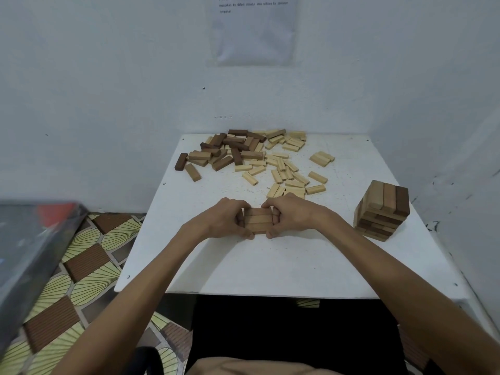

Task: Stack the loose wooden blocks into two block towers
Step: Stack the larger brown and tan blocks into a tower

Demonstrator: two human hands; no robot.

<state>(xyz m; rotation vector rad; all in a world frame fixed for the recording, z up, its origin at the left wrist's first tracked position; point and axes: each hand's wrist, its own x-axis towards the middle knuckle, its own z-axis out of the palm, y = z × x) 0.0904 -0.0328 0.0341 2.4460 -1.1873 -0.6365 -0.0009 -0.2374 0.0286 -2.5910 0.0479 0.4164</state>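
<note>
hands: left hand (230, 217) and right hand (292, 213) squeeze three-block row (257, 220), frame centre
step: likely second tower's base
next: crosswise blocks from pile (251, 158)

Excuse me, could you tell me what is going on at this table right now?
A person is building towers from wooden blocks on a white table. The left hand and right hand grip a row of three blocks by its ends near the table's middle, seemingly starting a second tower. One tower, several layers high, stands near the right edge, and a pile of loose blocks, light and dark, lies at the far side.
</note>
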